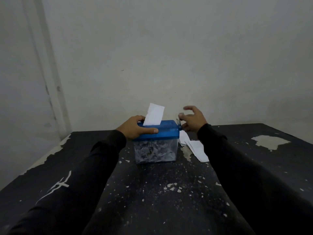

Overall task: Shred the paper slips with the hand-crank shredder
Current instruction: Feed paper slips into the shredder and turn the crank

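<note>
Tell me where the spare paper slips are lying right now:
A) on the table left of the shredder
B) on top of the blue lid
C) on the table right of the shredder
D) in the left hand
C: the spare slips lie on the table just right of the shredder, partly under the right forearm.

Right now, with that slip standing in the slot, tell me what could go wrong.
1. The paper slip leans left in the shredder slot; it may feed crooked and jam.
2. The clear bin looks packed with shreds; new strips may back up.
3. The right hand looks only loosely on the crank; it may slip, though the left hand steadies the lid. The spare slips nearby could get brushed away.
</note>
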